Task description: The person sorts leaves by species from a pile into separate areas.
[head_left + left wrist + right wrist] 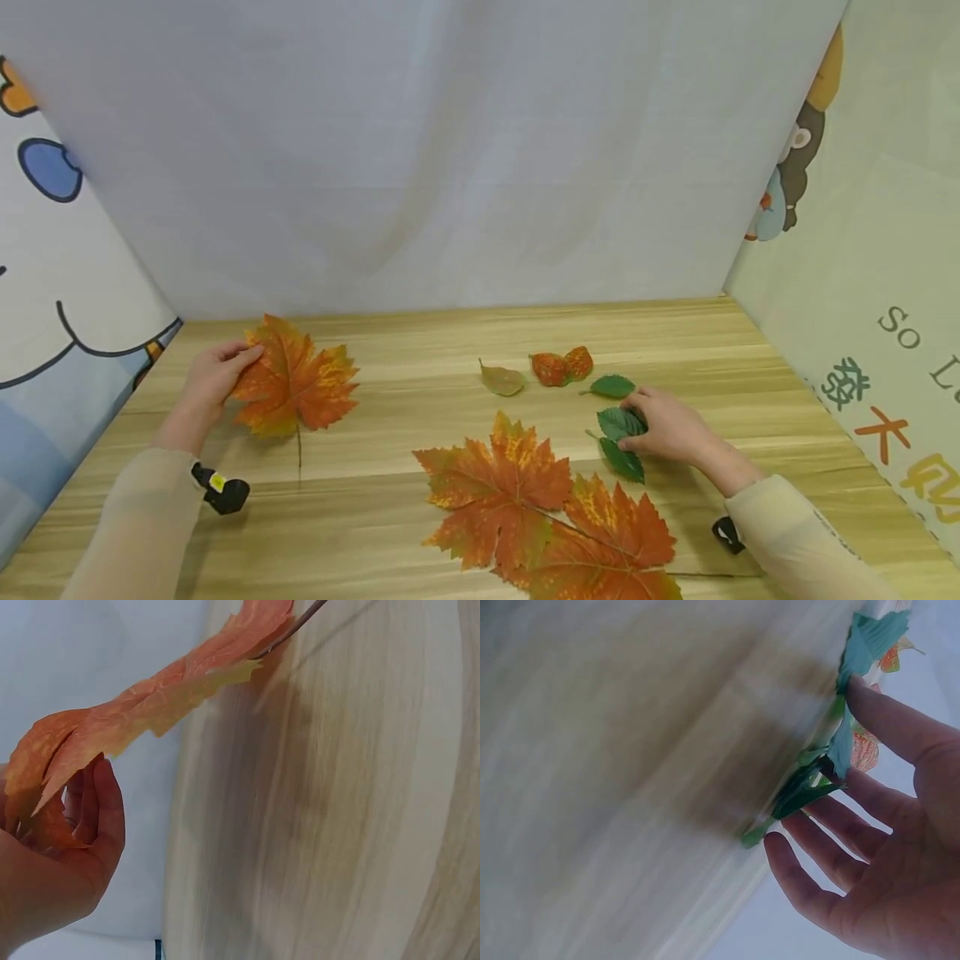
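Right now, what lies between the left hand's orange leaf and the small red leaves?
In the head view, past the held leaf: bare wooden tabletop, then one yellowish leaf.

Leaf point(300, 379) left, leaves point(495, 487) right on table point(352, 533), backdrop point(457, 167) behind

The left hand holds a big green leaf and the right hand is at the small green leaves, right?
Not quite: the left hand holds a big orange leaf, as the head view shows. The right hand is at the small green leaves.

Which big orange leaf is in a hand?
The leftmost big leaf in the head view, pinched by the left hand; the other two big leaves lie together on the table, unheld.
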Tool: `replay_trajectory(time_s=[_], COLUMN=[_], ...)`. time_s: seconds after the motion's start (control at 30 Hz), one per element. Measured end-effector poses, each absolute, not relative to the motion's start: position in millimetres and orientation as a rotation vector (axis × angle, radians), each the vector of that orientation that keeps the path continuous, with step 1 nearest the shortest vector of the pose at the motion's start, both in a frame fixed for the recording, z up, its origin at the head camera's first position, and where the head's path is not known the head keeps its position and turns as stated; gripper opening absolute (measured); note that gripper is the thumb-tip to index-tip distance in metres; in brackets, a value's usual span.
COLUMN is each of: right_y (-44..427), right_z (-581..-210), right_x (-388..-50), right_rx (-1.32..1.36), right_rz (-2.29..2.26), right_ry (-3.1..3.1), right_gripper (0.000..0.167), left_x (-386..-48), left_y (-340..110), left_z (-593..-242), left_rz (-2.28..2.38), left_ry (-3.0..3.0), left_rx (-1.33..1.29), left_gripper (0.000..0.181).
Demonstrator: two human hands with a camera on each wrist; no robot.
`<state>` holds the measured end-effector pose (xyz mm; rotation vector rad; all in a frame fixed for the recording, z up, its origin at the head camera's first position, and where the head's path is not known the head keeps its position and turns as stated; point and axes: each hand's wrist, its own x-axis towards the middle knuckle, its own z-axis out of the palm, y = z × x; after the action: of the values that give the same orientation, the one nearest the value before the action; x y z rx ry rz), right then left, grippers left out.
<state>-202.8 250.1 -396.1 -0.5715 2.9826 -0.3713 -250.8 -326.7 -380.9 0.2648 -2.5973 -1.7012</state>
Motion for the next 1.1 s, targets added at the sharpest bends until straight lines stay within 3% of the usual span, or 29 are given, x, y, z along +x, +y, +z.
replay_trajectory(time_s=[0.13, 0.23, 0.4, 0.63, 0.83, 1.1], right_y=[250, 250, 250, 250, 250, 250], right_z=[-395, -395, -396, -397, -396, -397], right_x=[-202, -202, -202, -203, -202, -203], right_rx=[-0.575, -0.576, -0.568, -0.575, -0.568, -0.565], right_rz=[-0.376, -0.385, -0.383, -0.375, -0.379, -0.382], right_ry=[2.981, 2.98, 2.974, 2.976, 2.975, 2.971], right_gripper=[0.051, 0.05, 0.051, 0.051, 0.051, 0.051], left_x=[-253, -255, -256, -257, -258, -257], left_y=[-328, -329, -332, -340, -342, -341], left_z=[-383, -383, -384, -389, -395, -400], left_rz=[-1.629, -1.616, -1.596, -1.664, -1.582, -1.624], left_ry=[-2.667, -2.691, -2.709, -2.735, -2.824, -2.733], left_rx=[0.277, 0.286, 0.278, 0.175, 0.145, 0.252], left_gripper=[0.047, 0.057, 0.056, 0.026, 0.061, 0.067])
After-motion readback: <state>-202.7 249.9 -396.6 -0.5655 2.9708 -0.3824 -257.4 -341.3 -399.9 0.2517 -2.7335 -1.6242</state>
